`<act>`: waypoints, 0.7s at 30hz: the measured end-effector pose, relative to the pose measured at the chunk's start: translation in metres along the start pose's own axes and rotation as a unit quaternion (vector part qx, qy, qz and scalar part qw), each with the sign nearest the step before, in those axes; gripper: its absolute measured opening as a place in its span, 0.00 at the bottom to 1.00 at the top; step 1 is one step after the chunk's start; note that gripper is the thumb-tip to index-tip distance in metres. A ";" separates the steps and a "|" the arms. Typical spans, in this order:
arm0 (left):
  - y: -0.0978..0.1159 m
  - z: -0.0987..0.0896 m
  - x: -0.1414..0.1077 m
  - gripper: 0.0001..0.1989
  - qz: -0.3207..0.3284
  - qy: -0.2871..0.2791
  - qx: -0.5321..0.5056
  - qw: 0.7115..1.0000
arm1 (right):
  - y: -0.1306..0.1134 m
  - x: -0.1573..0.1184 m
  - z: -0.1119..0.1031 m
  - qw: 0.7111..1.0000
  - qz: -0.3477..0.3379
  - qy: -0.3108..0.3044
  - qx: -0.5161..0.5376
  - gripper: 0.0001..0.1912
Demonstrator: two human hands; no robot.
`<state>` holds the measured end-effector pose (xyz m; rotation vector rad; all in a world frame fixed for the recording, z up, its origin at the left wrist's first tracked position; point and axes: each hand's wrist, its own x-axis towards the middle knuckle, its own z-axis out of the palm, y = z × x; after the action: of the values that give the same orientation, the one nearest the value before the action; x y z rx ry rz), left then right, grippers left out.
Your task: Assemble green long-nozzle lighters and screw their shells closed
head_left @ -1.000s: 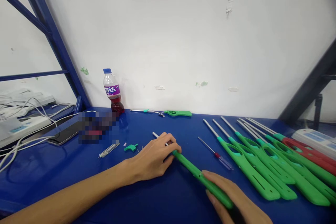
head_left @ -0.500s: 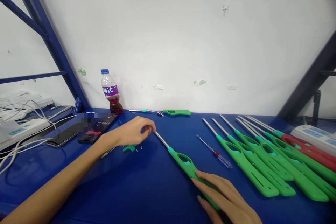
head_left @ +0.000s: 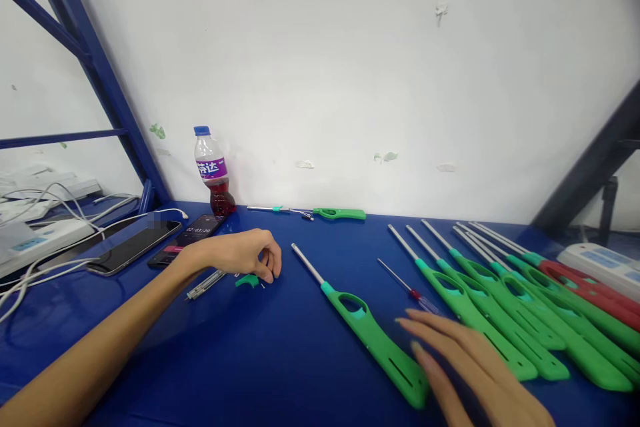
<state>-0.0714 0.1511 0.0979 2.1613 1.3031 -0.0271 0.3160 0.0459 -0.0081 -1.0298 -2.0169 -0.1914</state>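
My left hand [head_left: 250, 257] hovers at the table left of centre, fingers curled and tips close together; whatever may be between them is hidden. Just beneath it are a small green trigger piece [head_left: 246, 280] and a tiny screw [head_left: 263, 286]. A green gas lighter [head_left: 377, 340] with a metal tube lies diagonally in the middle, untouched by either hand. Off its handle end, my right hand [head_left: 470, 367] is raised with fingers stretched out, holding nothing. Beyond its fingertips lies a screwdriver [head_left: 423, 299] with a clear purple handle, partly covered by the hand.
Several green lighters [head_left: 493, 320] and red ones [head_left: 583, 287] lie in a row at right. Thin metal rods [head_left: 206, 284], two phones [head_left: 135, 247] and a drink bottle [head_left: 213, 173] are at left. A disassembled lighter [head_left: 340, 213] lies by the wall.
My right hand has let go of the lighter's handle and moved right toward the screwdriver. My left hand has left the lighter's tube tip and moved left and down, over the small parts.
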 end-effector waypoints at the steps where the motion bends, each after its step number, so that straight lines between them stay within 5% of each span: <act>1: 0.000 0.001 0.001 0.08 0.001 0.003 0.003 1.000 | 0.011 0.003 -0.002 0.999 -0.035 -0.004 -0.028 0.16; 7: 0.008 0.014 0.007 0.05 -0.008 0.042 0.042 0.998 | 0.056 -0.001 0.000 0.988 -0.023 -0.037 -0.149 0.21; 15: 0.028 0.022 0.010 0.06 0.037 0.151 0.085 0.984 | 0.048 -0.006 -0.002 0.987 -0.004 -0.068 -0.143 0.18; 21: 0.041 0.040 0.024 0.10 0.125 0.245 0.025 0.961 | 0.031 0.005 -0.019 0.988 0.002 0.046 -0.150 0.15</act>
<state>-0.0147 0.1365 0.0772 2.4544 1.2762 0.6196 0.3486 0.0600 0.0012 -1.1865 -1.9382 -0.5443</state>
